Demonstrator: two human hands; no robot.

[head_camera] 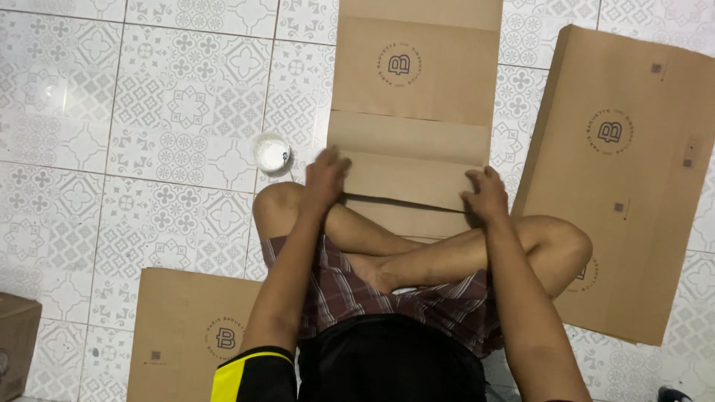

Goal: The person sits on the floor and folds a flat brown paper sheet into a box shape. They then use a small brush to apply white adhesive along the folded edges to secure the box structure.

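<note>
Head view, looking down on a person seated cross-legged on a patterned tile floor. A flat brown cardboard blank lies lengthwise ahead of the knees, its near flap folded up along a crease and held under both hands. The left hand presses on the flap's left end, fingers spread flat rather than curled round anything; the right hand bears on the right end, its fingers bent over the near edge. Neither hand is closed round the board: both push down on it, palm and fingertip.

A small round white container stands on the floor just left of the left fingers, apart from the board. A second flat blank lies to the right of the right fingers, and a third sits behind the left forearm, near the hip. The corner of a made-up box shows at the far left edge.

Risks, as judged from this arrangement: uneven pressure between the two hands could let the fold wander off its scored line, leaving a skewed flap. The board rests on smooth tile, so a forward push may slide the whole blank away from the fingers. The left elbow or wrist, swinging outward, could knock over the white container.
</note>
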